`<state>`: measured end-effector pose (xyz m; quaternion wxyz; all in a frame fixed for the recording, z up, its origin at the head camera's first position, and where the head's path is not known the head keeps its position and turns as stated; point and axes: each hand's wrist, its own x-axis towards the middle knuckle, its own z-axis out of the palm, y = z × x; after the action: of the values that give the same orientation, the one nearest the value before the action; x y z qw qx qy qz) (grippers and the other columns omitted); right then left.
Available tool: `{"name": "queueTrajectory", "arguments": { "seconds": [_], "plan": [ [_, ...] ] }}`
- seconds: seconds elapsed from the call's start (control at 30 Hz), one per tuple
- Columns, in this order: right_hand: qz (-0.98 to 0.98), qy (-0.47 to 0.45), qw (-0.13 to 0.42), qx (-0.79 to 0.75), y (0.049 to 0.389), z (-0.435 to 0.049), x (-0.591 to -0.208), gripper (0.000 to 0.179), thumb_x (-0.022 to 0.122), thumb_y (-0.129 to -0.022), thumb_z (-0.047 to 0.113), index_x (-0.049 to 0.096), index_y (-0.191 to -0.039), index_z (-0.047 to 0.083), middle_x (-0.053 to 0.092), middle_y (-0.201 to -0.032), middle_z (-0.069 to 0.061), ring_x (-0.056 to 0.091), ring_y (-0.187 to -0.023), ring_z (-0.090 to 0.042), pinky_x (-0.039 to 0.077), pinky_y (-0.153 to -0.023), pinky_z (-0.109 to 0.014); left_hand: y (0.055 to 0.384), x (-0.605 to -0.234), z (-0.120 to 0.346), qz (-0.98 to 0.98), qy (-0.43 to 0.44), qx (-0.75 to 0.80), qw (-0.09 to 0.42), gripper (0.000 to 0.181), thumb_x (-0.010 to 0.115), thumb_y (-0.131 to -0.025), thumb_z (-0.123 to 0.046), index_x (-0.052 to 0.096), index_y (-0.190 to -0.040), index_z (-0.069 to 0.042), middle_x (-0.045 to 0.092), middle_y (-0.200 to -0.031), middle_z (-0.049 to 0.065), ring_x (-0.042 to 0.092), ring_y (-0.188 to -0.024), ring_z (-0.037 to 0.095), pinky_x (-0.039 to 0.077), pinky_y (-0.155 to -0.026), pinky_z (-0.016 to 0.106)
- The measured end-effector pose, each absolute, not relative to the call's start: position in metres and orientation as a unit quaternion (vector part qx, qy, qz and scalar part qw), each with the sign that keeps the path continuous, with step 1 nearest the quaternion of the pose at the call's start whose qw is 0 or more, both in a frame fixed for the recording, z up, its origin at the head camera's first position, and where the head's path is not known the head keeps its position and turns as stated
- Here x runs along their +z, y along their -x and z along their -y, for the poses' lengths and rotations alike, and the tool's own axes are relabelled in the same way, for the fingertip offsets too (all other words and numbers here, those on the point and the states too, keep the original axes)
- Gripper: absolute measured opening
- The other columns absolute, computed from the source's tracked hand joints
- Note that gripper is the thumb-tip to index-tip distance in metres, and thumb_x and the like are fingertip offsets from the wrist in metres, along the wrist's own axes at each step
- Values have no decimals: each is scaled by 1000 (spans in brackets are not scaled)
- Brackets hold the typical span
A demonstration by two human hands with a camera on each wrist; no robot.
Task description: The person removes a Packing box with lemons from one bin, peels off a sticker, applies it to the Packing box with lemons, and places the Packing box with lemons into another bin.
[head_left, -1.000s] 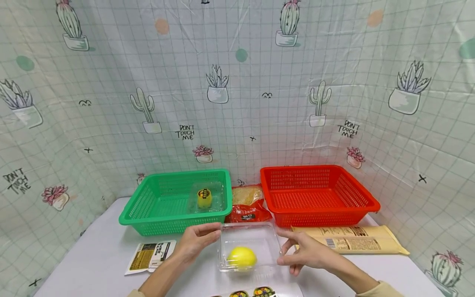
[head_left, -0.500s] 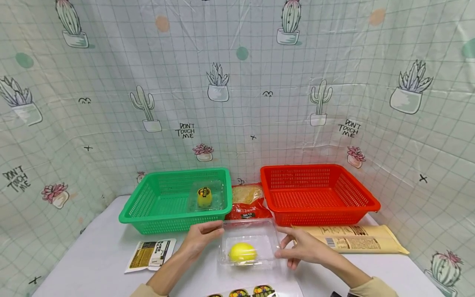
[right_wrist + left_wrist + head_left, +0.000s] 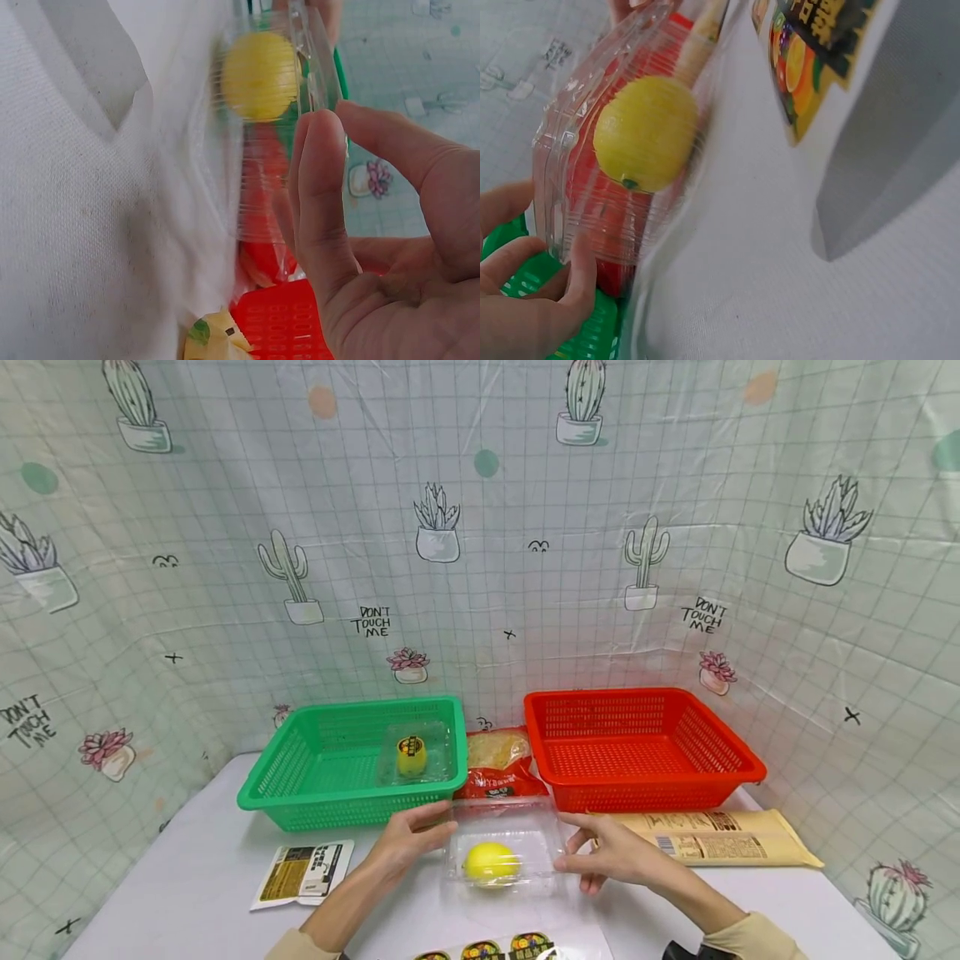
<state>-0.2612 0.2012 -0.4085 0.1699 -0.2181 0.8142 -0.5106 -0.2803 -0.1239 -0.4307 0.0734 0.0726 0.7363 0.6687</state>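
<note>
A clear plastic clamshell box [image 3: 536, 843] with a whole lemon [image 3: 491, 863] inside is held level over the white table. My left hand [image 3: 405, 843] pinches the box's left edge between thumb and fingers. On the opposite edge, my right hand [image 3: 611, 852] does the same, its thumb and fingertips at the rim in the right wrist view. Through the clear wall in the left wrist view, the lemon [image 3: 646, 133] rests against the ribbed side. Just in front of the box lies a sheet of fruit stickers [image 3: 483, 952], partly cut off by the frame.
At the back left stands a green basket [image 3: 300, 814] holding another clear box [image 3: 442, 760] with a labelled yellow fruit. A red basket [image 3: 652, 797] is back right. Between them lies a red food packet [image 3: 498, 764]. A beige packet [image 3: 720, 839] lies right, a small pouch [image 3: 303, 875] left.
The box with the lemon has moved slightly away from the person, both hands going with it and keeping their grip. The baskets and packets stay in place.
</note>
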Motion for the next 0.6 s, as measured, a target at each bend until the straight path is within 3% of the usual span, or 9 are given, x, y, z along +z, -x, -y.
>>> {"name": "queueTrajectory", "arguments": {
  "seconds": [0.2, 0.43, 0.6],
  "plan": [
    [-811, 221, 163, -516, 261, -201, -409, 88, 76, -86, 24, 25, -149, -12, 62, -98, -13, 66, -55, -16, 58, -52, -36, 278, -430, 125, -740, -76, 665, 72, 60, 73, -88, -16, 49, -139, 4, 53, -138, 29, 66, -104, 20, 55, -93, 37],
    [-838, 224, 131, -480, 256, -203, -406, 78, 73, -89, 26, 34, -146, -8, 62, -99, -14, 67, -55, -18, 57, -50, -35, 276, -429, 126, -743, -88, 660, 65, 59, 72, -89, -18, 49, -139, 5, 55, -134, 30, 68, -106, 27, 55, -93, 40],
    [-864, 226, 83, -441, 246, -206, -401, 56, 74, -87, 29, 53, -126, -4, 62, -88, -9, 64, -53, -17, 54, -45, -32, 269, -425, 131, -756, -99, 645, 57, 54, 71, -90, -23, 54, -134, 3, 57, -134, 27, 68, -107, 29, 57, -90, 37]
  ]
}}
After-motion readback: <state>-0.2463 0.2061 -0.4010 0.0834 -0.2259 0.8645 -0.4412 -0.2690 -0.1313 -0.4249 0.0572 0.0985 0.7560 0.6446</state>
